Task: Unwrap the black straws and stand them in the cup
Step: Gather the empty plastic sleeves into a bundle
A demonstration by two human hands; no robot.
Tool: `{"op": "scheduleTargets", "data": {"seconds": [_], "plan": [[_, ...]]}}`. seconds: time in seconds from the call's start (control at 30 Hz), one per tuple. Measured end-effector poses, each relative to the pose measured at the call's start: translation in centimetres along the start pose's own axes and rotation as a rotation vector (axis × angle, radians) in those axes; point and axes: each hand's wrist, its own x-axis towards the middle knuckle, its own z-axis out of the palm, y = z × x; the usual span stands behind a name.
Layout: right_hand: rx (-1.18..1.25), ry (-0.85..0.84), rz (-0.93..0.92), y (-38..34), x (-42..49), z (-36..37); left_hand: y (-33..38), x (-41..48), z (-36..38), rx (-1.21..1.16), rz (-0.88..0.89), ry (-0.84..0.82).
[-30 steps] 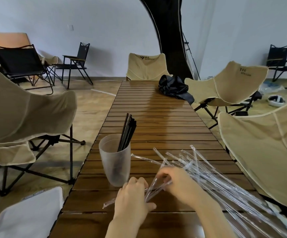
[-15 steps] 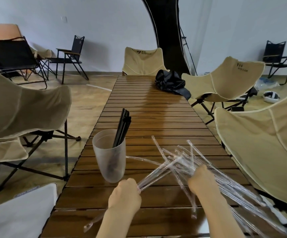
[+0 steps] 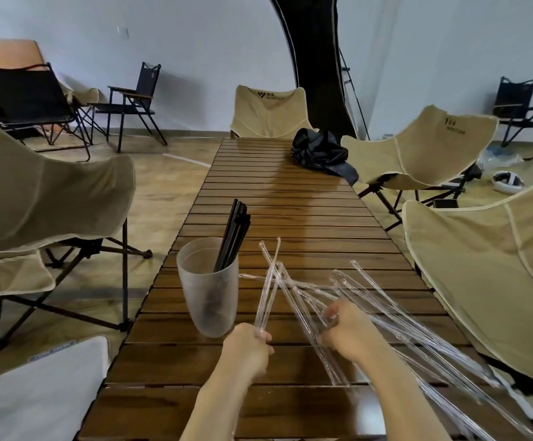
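Clear wrappers (image 3: pixel 374 303) in both hands (image 3: pixel 247 348) (image 3: pixel 344 332), cup (image 3: pixel 207 291) nr table's (image 3: pixel 290 211) L edge.

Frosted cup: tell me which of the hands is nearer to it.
Left. The left hand grips clear wrappers just beside the frosted cup; the right hand holds the wrapper pile farther right.

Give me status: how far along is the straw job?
Done: a bundle of black straws stands in the frosted cup. In hand: the left hand grips a few clear wrappers, held up off the table; the right hand grips into the wrapper pile. Left: no black straw shows in that pile, so unwrapping looks finished, though tangled film could hide one.
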Motion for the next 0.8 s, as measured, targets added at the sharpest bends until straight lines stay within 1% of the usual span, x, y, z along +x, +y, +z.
{"op": "scheduleTargets", "data": {"seconds": [0.03, 0.1, 0.23, 0.4, 0.47, 0.53, 0.63, 0.7, 0.8], "plan": [[0.019, 0.012, -0.008, 0.1, 0.3, 0.0, 0.0, -0.1, 0.0, -0.051, -0.043, -0.010], [0.060, 0.044, -0.004, 0.0, 0.2, -0.5, 0.0, -0.4, 0.1, -0.101, -0.038, -0.057], [0.093, -0.002, -0.021, -0.5, -0.3, -1.4, -0.1, -0.7, 0.4, -0.187, -0.015, -0.122], [0.130, 0.043, -0.059, -1.0, -0.6, -1.6, 0.5, -0.6, 0.6, -0.339, -0.060, -0.198], [0.127, 0.029, -0.071, -1.1, -0.8, -1.6, 0.5, -0.5, 0.6, -0.390, -0.065, -0.227], [0.102, 0.009, -0.089, -1.2, -0.8, -1.4, 0.5, -0.4, 0.6, -0.401, -0.044, -0.223], [0.002, -0.008, -0.104, -1.4, -0.9, -1.0, 0.4, -0.4, 0.7, -0.394, -0.022, -0.212], [-0.022, -0.019, -0.102, -1.4, -0.9, -0.7, 0.3, -0.3, 0.7, -0.410, -0.042, -0.213], [0.010, 0.006, -0.137, -1.6, -0.9, -0.8, 0.3, 0.0, 0.5, -0.472, -0.102, -0.240]]}}
